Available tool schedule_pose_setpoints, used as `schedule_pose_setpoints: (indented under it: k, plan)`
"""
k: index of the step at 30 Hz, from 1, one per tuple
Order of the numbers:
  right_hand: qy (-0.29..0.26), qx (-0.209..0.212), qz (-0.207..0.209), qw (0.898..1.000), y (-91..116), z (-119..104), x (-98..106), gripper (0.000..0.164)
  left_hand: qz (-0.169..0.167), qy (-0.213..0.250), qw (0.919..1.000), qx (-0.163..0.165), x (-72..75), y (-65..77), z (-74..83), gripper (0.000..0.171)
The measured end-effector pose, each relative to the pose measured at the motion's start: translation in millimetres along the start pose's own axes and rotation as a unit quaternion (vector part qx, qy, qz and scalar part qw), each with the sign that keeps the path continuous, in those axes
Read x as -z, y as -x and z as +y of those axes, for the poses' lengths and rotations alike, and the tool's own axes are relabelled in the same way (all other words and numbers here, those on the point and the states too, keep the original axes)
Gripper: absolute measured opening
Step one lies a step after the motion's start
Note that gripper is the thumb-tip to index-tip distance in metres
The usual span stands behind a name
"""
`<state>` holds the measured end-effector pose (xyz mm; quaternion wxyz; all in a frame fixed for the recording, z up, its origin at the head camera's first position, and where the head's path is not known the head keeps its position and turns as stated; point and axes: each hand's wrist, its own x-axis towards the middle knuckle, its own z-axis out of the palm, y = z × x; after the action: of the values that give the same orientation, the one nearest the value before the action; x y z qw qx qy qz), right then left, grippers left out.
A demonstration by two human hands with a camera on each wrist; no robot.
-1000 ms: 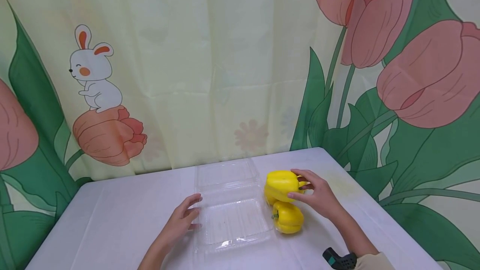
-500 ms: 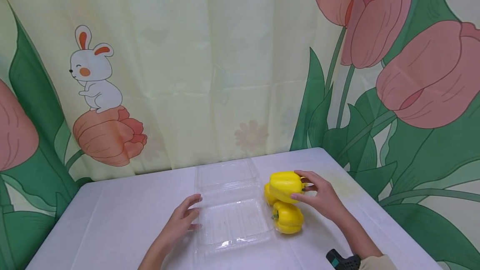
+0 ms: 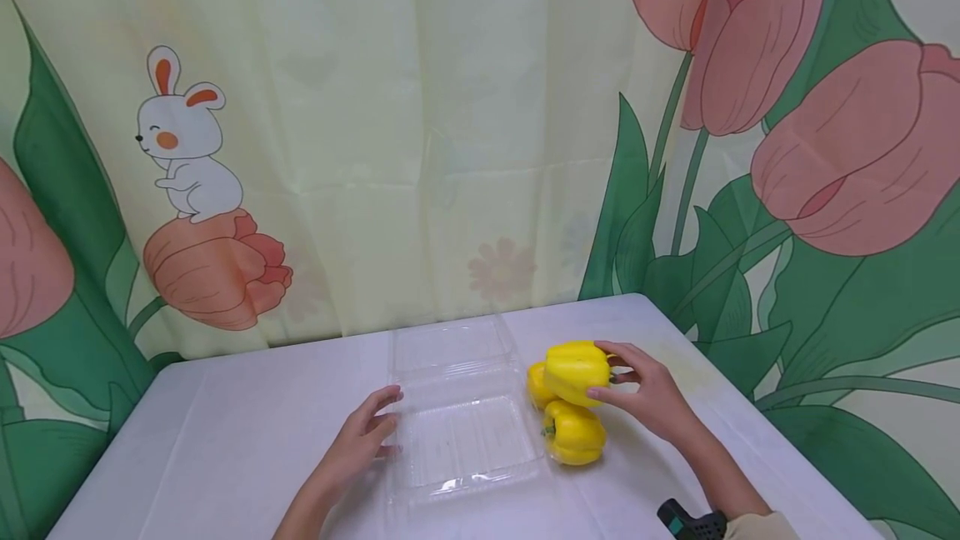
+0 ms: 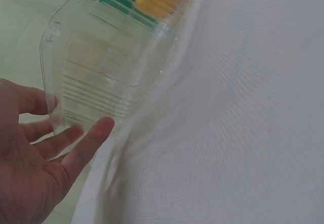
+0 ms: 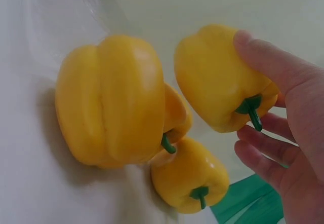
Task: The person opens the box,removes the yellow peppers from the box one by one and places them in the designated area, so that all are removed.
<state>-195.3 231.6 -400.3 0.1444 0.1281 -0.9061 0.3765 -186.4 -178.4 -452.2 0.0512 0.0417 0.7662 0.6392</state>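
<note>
An open clear plastic clamshell box point(image 3: 465, 473) lies mid-table, its lid point(image 3: 450, 346) folded back. My left hand point(image 3: 360, 438) rests with straight fingers against the box's left rim; in the left wrist view those fingers point(image 4: 81, 145) touch the box's ribbed wall point(image 4: 111, 67). Three yellow bell peppers sit just right of the box. My right hand point(image 3: 647, 394) grips the top pepper point(image 3: 576, 372) at its stem end, thumb above and fingers below, as the right wrist view shows point(image 5: 217, 79). Two more peppers point(image 3: 573, 433) point(image 3: 536, 386) lie beneath and beside it.
The table point(image 3: 225, 440) is covered in white cloth, with its right edge close past the peppers. A curtain point(image 3: 375, 148) printed with tulips and a rabbit hangs right behind. A black wrist-worn device point(image 3: 686, 521) shows at my right forearm.
My right hand and the pepper it grips have shifted slightly to the right. The left hand and the box have stayed put.
</note>
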Motion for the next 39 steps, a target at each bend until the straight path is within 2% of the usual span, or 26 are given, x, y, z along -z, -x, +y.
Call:
schedule_pose_setpoints:
  k: [39]
  plan:
    - [0.017,-0.022,0.003,1.000,11.1,13.1,10.7,0.070,0.006,-0.012,0.9999,0.008,0.0,0.1,-0.8,0.046]
